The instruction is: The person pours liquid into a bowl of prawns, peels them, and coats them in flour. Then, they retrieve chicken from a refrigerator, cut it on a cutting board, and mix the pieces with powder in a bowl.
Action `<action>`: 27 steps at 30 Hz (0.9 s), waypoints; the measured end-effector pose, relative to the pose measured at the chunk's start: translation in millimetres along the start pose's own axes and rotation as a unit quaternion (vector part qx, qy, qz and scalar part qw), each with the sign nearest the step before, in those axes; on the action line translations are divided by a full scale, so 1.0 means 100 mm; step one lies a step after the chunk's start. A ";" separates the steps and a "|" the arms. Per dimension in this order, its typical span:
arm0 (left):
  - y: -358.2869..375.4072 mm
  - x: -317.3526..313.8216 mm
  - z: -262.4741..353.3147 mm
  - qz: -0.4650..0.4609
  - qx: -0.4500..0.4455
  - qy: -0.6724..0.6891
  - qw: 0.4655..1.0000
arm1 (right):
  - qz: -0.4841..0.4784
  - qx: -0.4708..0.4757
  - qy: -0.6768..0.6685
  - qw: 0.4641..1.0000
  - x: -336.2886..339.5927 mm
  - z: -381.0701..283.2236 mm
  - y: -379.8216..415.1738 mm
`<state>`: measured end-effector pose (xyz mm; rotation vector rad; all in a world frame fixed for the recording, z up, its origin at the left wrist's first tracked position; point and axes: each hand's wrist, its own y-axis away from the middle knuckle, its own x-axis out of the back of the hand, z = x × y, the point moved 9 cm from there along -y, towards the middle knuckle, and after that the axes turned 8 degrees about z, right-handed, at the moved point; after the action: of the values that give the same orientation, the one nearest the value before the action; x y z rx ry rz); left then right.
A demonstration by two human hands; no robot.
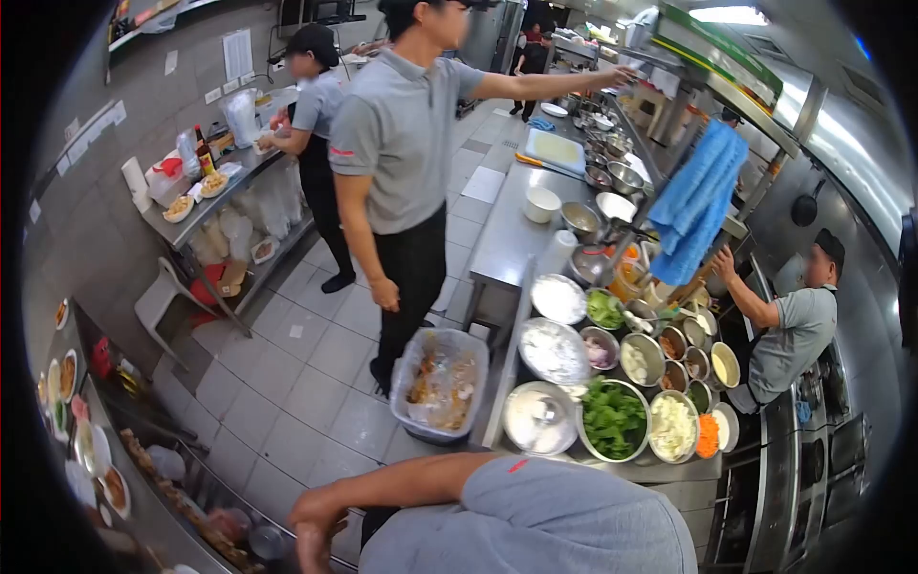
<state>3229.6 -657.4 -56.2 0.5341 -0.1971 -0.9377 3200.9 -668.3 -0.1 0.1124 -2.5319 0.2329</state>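
Note:
My grey-sleeved right arm [402,486] stretches across the bottom, from my shoulder toward the left. At its end my right hand [316,517] bends downward over the tiled floor, its fingers partly hidden. I cannot tell whether it holds anything. Left of the hand runs a metal counter [177,478], with plated dishes [117,493] further along it. My left hand is out of view. Behind my arm stands a grey tub [435,430] containing food scraps. A bowl of green leaves [614,421] stands on the prep counter beyond my shoulder.
A person in grey [397,143] stands close by, one arm stretched over the prep counter [512,230]. Another person [316,124] works at the back table; a third [798,325] is by the stoves. A blue towel [703,191] hangs above several bowls. A white chair [177,301] stands left.

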 end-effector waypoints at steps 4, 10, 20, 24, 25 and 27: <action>-1.03 0.09 0.63 -0.036 -0.081 -0.152 0.984 | 0.022 -0.151 -0.065 0.986 0.96 0.84 -0.25; -1.71 -0.71 2.45 -0.094 -0.495 -0.446 0.740 | 0.225 -0.166 -0.132 0.951 2.25 1.67 -0.24; -4.25 -0.80 3.77 -0.112 -0.334 -0.388 0.851 | 0.188 -0.460 0.188 0.847 2.30 4.34 2.05; -5.33 -1.09 3.97 -0.183 -0.321 -0.379 0.848 | 0.061 -0.602 0.085 0.791 2.13 4.77 2.59; -5.46 -1.27 4.09 -0.192 -0.341 -0.370 0.842 | 0.048 -0.595 0.076 0.799 2.28 4.63 2.49; -5.74 -1.69 4.39 -0.213 -0.360 -0.357 0.835 | 0.296 -0.708 -0.290 0.572 2.52 4.23 2.53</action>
<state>2552.2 -946.4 32.8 -0.5278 -0.3792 -1.5266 2727.1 -508.2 -236.5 -1.4827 -2.3679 -1.8471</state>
